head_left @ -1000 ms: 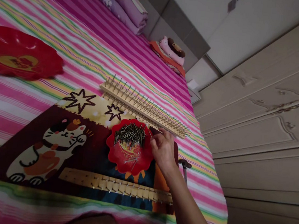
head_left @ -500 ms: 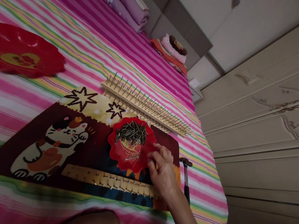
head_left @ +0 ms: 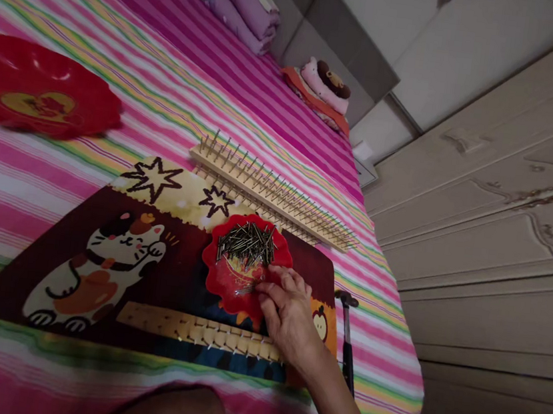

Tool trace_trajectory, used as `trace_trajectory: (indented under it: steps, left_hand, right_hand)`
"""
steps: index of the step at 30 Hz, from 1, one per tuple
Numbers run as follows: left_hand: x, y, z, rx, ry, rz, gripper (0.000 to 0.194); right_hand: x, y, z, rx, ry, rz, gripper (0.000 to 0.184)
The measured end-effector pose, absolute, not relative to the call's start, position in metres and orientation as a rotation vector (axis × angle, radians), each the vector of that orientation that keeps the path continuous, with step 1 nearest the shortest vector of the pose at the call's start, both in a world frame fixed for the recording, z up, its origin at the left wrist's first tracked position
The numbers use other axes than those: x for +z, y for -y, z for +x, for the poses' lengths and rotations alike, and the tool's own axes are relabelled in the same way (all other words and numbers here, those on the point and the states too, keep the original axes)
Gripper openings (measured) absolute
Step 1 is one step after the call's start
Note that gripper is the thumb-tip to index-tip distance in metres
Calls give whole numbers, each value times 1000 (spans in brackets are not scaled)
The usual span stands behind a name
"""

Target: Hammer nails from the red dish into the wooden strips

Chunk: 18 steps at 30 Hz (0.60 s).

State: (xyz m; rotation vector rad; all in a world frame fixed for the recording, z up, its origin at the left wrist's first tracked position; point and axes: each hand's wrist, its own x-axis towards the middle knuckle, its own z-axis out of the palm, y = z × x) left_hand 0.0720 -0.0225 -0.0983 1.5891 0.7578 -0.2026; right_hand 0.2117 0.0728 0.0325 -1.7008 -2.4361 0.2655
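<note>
My right hand (head_left: 289, 309) reaches over the right rim of a small red scalloped plate (head_left: 215, 277). Its fingers are bent and a little apart, the tips beside a few silvery nails (head_left: 246, 290); I see nothing gripped. A pile of darker nails (head_left: 248, 242) fills the plate's far side. Closer to me, a narrow wooden strip (head_left: 156, 319) with rows of nails standing in it lies on a cat-patterned mat (head_left: 178, 269), its right end partly behind my hand. My left hand is out of view.
Beyond the plate lie wooden strips (head_left: 268, 196) bristling with upright nails. A hammer (head_left: 346, 343) rests right of the mat. A large red tray (head_left: 44, 88) sits at left on the striped bed cover (head_left: 168, 106). A knee (head_left: 175, 413) shows at the bottom edge.
My right hand has moved left and further over the red plate, its fingertips now close to the silvery nails. The view has shifted slightly.
</note>
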Motion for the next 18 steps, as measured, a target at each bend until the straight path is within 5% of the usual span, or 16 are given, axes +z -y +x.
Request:
trace_trajectory:
  steps: [8,18]
  left_hand:
    - [-85,20,70,-196,-882,1563,23]
    - [-92,22,71,-155,-864,1530,21]
  right_hand:
    - [26,-76,213,-42,2460,-1782,20]
    - [27,-84,211,-14,2394,-1833,16]
